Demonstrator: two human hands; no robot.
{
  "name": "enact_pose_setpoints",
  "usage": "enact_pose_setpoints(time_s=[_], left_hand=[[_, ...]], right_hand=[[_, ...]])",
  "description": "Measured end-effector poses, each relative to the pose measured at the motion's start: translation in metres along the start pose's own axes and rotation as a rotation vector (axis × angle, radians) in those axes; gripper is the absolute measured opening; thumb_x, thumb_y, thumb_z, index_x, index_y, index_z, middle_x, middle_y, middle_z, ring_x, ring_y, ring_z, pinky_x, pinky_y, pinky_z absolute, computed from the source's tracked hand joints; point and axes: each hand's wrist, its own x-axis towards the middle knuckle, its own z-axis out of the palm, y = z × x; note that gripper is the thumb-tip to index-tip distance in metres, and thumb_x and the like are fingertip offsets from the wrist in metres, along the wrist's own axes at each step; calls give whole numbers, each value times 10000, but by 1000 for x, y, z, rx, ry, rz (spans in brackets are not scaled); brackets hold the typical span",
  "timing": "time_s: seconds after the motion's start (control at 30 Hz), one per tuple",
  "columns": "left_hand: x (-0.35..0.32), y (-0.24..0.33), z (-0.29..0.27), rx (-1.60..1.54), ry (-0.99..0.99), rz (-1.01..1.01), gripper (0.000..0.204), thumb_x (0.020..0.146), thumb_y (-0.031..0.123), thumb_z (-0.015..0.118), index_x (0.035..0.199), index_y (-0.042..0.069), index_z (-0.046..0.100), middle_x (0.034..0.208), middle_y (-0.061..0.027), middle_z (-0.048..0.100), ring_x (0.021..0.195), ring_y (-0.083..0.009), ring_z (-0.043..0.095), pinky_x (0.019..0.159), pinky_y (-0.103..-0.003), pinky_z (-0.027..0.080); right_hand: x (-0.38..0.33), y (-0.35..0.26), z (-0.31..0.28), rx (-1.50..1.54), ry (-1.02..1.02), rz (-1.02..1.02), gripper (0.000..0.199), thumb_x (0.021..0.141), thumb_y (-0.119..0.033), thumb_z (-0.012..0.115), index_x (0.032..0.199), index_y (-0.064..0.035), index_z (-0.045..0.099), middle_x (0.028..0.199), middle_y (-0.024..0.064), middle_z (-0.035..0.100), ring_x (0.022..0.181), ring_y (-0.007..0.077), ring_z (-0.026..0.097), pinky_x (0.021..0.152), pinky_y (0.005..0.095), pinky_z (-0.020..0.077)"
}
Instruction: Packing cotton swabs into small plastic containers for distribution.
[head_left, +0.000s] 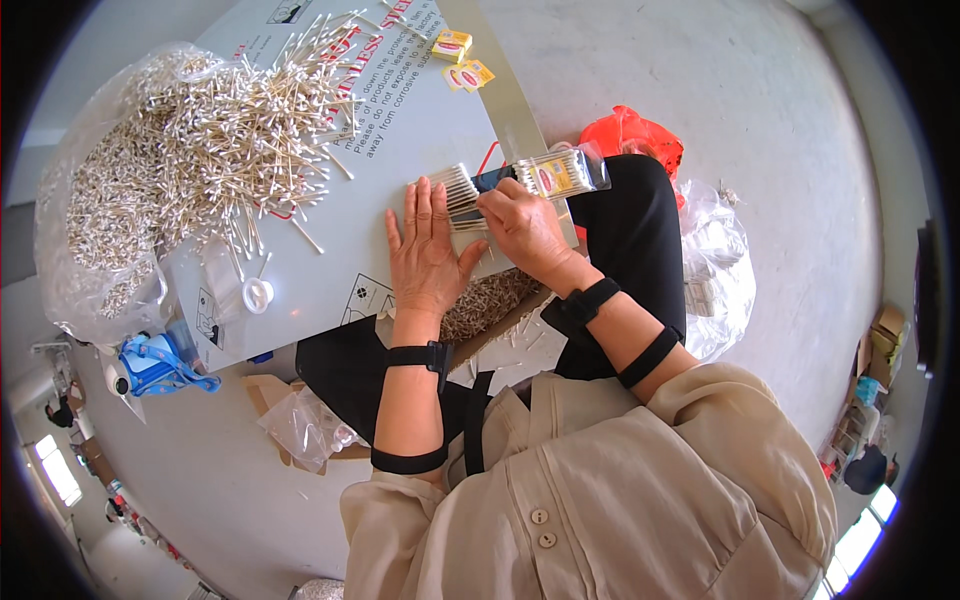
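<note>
So the left hand is lying flat and released on the grey surface, fingers spread, its fingertips touching a neat row of cotton swabs. The right hand is at 3 o'clock from it, clenched around a clear packet of swabs with a yellow label, just above the row. A huge loose pile of swabs sits at 10 o'clock, spilling from a plastic bag. Two small yellow labels lie at 12 o'clock.
</note>
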Motion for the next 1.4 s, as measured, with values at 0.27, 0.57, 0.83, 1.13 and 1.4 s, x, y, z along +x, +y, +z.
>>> enact_pose_setpoints(time_s=[0.27, 0.57, 0.83, 1.13, 1.4], left_hand=[[0, -1, 0, -21, 1, -5, 905, 842, 568, 579, 1505, 89, 192, 1564, -125, 213, 1456, -285, 176, 1164, -527, 104], [0, 0, -1, -27, -3, -8, 891, 851, 558, 576, 1503, 75, 207, 1563, -123, 216, 1460, -279, 165, 1165, -520, 97], [0, 0, -1, -35, -5, -9, 889, 852, 550, 580, 1499, 65, 211, 1560, -131, 222, 1457, -286, 173, 1163, -524, 96], [0, -1, 0, -39, -3, -10, 877, 856, 552, 571, 1493, 54, 231, 1564, -131, 215, 1459, -288, 166, 1162, -526, 91], [0, -1, -1, -40, -3, -8, 882, 852, 556, 574, 1489, 47, 239, 1564, -133, 217, 1457, -294, 172, 1160, -530, 94]], right_hand=[[6, -5, -1, 36, 11, 28, 69, 831, -103, 610, 822, -46, 647, 806, 110, 591, 707, 341, 623, 606, 428, 510], [18, -2, 4, -16, 13, 8, 75, 829, -97, 606, 831, -54, 667, 785, 109, 603, 697, 321, 632, 606, 418, 517], [16, 0, 6, -30, -32, 11, 82, 823, -104, 602, 805, -56, 665, 789, 109, 604, 692, 323, 632, 602, 422, 516], [28, 1, 9, -39, 6, 23, 93, 810, -88, 588, 796, -47, 670, 805, 124, 609, 686, 335, 633, 610, 423, 520], [29, 1, 10, -30, -25, 20, 100, 815, -95, 589, 795, -40, 670, 809, 125, 608, 696, 339, 635, 621, 425, 520]])
